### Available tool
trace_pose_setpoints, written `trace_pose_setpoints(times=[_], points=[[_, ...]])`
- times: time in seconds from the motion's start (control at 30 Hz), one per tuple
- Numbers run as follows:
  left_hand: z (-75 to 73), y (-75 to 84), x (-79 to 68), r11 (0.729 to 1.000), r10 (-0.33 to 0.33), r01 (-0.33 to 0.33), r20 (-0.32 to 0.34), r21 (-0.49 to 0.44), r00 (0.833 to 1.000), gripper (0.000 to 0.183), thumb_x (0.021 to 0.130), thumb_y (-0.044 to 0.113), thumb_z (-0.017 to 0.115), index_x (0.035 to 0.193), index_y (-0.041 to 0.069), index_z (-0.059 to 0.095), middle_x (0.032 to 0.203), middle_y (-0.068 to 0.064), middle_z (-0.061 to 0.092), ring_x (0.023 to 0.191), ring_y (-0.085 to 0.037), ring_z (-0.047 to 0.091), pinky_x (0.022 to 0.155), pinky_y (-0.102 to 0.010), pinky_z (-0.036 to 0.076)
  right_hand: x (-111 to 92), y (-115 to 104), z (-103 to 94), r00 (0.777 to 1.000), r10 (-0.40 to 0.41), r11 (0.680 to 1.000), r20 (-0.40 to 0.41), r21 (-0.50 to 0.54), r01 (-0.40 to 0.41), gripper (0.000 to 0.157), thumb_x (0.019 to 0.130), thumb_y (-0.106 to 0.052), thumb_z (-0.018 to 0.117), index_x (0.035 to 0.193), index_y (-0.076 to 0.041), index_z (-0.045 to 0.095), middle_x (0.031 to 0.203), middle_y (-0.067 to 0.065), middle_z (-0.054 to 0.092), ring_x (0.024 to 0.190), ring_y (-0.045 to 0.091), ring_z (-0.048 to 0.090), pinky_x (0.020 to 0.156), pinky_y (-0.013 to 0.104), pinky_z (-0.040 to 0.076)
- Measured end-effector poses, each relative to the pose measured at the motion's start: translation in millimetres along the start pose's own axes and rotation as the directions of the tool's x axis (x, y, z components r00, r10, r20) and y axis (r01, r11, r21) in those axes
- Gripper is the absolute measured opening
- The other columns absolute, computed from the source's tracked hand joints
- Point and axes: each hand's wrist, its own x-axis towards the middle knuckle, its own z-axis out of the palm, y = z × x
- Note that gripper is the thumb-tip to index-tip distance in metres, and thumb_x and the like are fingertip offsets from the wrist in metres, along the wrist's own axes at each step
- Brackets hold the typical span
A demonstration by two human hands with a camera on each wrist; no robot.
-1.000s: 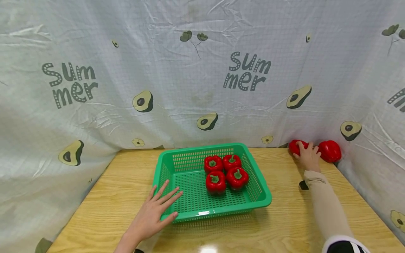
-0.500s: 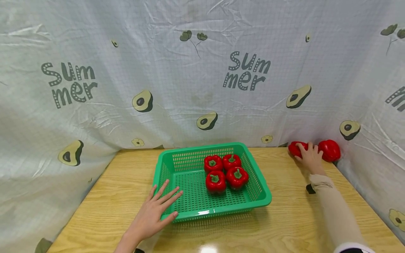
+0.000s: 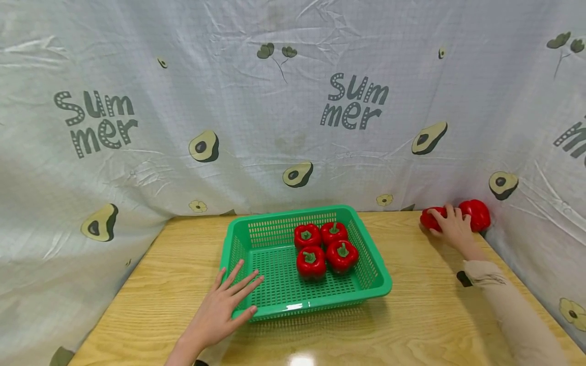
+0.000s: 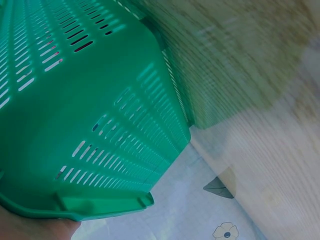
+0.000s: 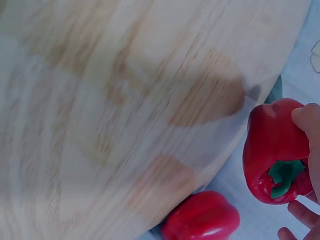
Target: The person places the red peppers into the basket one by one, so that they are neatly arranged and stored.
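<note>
My right hand (image 3: 455,231) grips a red bell pepper (image 3: 428,220) at the far right of the table. In the right wrist view, the thumb presses on that pepper's (image 5: 270,145) side and its green stem faces the camera. Another red bell pepper (image 3: 476,216) lies just beside it, against the cloth. My left hand (image 3: 217,310) rests with spread, straight fingers over the near left corner of a green plastic basket (image 3: 366,296). Several red bell peppers (image 3: 312,269) sit grouped, stems up, in the basket's right half. The left wrist view shows the basket's slotted outer wall (image 4: 75,115).
The wooden table (image 3: 151,290) extends on both sides of the basket. A white cloth (image 3: 256,112) printed with avocados and lettering hangs behind it and along the sides. A small black object (image 3: 464,278) shows at the right wrist.
My right hand and the pepper in it have shifted slightly right and nearer, and the right forearm has swung outward to the right. The left hand and basket have stayed put.
</note>
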Motion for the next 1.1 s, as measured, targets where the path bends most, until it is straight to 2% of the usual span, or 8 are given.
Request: trace_pose_setpoints(times=[0.23,0.53,0.77,1.1], points=[[0.6,-0.6,0.1,1.000,0.009,-0.009,-0.012,0.013,1.000,0.064,0.080,0.035,0.062,0.137,0.032,0.034,0.138,0.008,0.042,0.136,-0.027,0.024,0.111,-0.045,0.007,-3.4,-3.1,-11.3,0.999,-0.054,0.998,-0.011,-0.029,0.053,0.050,0.068,-0.014,0.072,0.111,-0.009,0.046,0.103,0.029,0.038,0.091,0.046,0.036,0.064,0.060,0.034],[0.4,-0.8,-0.2,1.000,0.001,-0.001,0.000,0.011,1.000,0.064,0.080,0.035,0.061,0.137,0.033,0.033,0.139,0.009,0.041,0.137,-0.026,0.021,0.109,-0.047,0.009,-6.8,-9.6,-20.9,0.988,-0.141,0.990,-0.068,-0.034,0.139,0.057,0.063,-0.015,0.075,0.112,-0.010,0.046,0.105,0.027,0.041,0.091,0.044,0.038,0.064,0.057,0.034],[0.6,-0.4,-1.1,1.000,0.005,-0.005,-0.004,0.011,1.000,0.064,0.080,0.035,0.061,0.137,0.033,0.033,0.138,0.008,0.042,0.136,-0.027,0.022,0.112,-0.043,0.004,-7.1,-20.8,-32.2,0.974,-0.199,0.980,-0.109,-0.005,0.199,0.059,0.060,-0.014,0.077,0.112,-0.011,0.047,0.103,0.026,0.041,0.088,0.043,0.042,0.063,0.055,0.034],[0.6,0.4,-0.9,1.000,0.003,-0.003,-0.005,0.005,1.000,0.064,0.080,0.035,0.061,0.137,0.033,0.033,0.139,0.009,0.041,0.137,-0.026,0.021,0.111,-0.044,0.006,-10.3,-38.5,-48.4,0.958,-0.254,0.967,-0.133,-0.017,0.254,0.064,0.057,-0.016,0.077,0.113,-0.012,0.048,0.102,0.024,0.043,0.083,0.041,0.046,0.061,0.052,0.036]])
